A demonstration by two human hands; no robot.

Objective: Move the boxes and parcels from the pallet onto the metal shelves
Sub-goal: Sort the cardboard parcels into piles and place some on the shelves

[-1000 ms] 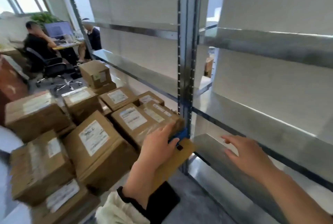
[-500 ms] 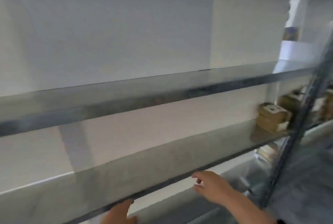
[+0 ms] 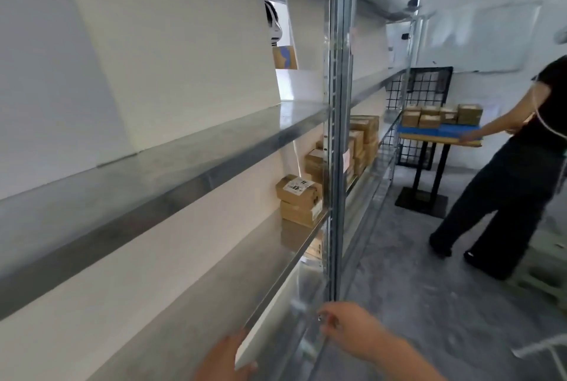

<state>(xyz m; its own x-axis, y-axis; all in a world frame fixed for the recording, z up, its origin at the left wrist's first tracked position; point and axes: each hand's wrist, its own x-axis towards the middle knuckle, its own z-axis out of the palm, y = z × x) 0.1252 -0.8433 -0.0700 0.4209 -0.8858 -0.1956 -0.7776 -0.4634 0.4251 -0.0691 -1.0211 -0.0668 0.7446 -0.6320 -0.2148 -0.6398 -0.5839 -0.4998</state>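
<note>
Nearest, at the bottom edge, the left hand [image 3: 222, 360] lies against the front lip of the lower shelf [image 3: 190, 298]. It is cut off by the frame, so I cannot tell how its fingers lie. Just right of it, the right hand [image 3: 349, 327] reaches toward the foot of the upright post [image 3: 336, 135]. Its fingers look curled, but blur hides whether they grip anything. No parcel shows in either hand.

Farther along the same shelf, a small stack of boxes [image 3: 299, 199] sits against the post, and a taller stack [image 3: 363, 135] stands beyond it in the next bay. The upper shelf [image 3: 184, 166] shows none. At the far right a second person [image 3: 521, 166] leans over a worktop [image 3: 441, 142] that carries more cartons [image 3: 441, 115].

This looks like the gap between placements. The pallet is out of view, so the next move is probably to turn back to it and pick up another box.
</note>
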